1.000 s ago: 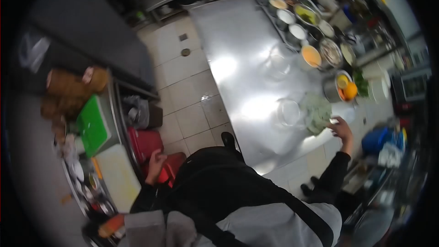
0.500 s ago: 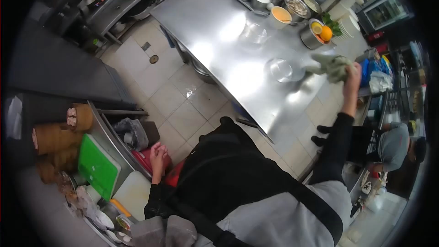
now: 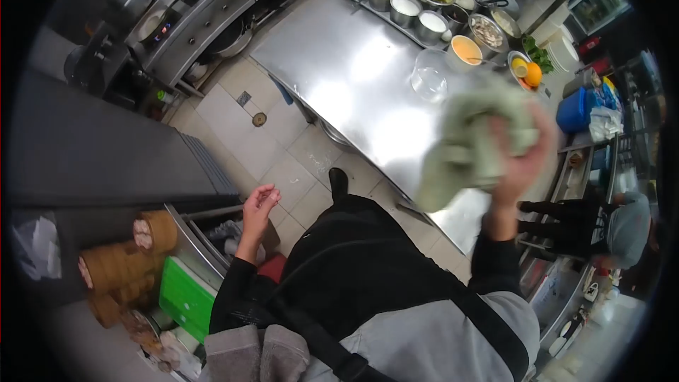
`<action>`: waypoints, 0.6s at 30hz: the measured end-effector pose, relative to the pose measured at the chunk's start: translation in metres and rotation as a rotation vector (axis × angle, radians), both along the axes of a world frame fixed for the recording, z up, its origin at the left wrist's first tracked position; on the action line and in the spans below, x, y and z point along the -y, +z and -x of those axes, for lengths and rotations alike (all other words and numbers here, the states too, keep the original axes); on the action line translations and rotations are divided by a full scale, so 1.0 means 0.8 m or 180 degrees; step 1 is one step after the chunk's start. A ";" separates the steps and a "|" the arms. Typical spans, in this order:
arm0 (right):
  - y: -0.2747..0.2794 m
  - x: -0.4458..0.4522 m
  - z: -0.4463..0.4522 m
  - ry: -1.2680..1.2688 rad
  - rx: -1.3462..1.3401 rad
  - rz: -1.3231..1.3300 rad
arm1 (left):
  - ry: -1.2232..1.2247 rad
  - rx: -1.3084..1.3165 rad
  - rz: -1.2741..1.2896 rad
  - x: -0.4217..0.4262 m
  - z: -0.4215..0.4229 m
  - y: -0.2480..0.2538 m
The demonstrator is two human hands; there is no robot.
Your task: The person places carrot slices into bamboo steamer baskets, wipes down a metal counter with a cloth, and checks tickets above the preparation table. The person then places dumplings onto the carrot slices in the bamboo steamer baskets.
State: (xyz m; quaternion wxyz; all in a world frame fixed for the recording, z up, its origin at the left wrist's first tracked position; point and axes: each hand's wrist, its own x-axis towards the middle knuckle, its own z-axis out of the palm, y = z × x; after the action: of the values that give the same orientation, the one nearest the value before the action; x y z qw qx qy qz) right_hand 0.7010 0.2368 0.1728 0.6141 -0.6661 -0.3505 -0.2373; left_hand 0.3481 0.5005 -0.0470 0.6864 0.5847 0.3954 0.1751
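Note:
A pale green cloth (image 3: 470, 145), blurred by motion, hangs from my right hand (image 3: 523, 155), raised over the right part of the steel table (image 3: 339, 60). My left hand (image 3: 260, 205) is in the air at the left of my apron, above the floor, with its fingers curled loosely and nothing seen in them. Beyond the cloth, a clear round bowl (image 3: 429, 83) rests on the table beside a container of orange liquid (image 3: 465, 51).
Metal pots of ingredients (image 3: 405, 8) line the table's far side. Bamboo steamers (image 3: 117, 267) and a green board (image 3: 187, 297) are at the lower left. Stoves (image 3: 205, 18) stand at the upper left. Another person (image 3: 626, 230) is at the right.
My right hand has lifted the cloth from the table and brought it closer to the camera. My left hand has moved up, and its fingers have spread a little.

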 end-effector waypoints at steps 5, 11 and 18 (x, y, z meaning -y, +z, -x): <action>-0.164 -0.162 -0.028 0.0375 -0.0511 0.1537 | -0.0145 -0.0160 -0.0062 -0.100 -0.044 0.019; -0.191 -0.189 -0.059 0.1082 0.0533 0.4654 | -0.0956 -0.0294 -0.0578 -0.219 -0.140 0.065; -0.285 -0.256 -0.060 -0.0275 -0.0494 0.2203 | -0.2628 0.0456 -0.1988 -0.269 -0.386 0.076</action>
State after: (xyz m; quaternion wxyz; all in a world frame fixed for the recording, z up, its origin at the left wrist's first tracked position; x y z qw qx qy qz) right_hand 0.7490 0.4417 -0.0555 0.3664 -0.8649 -0.3339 -0.0789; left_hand 0.6570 0.7157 0.0141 0.5165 0.8553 0.0129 0.0390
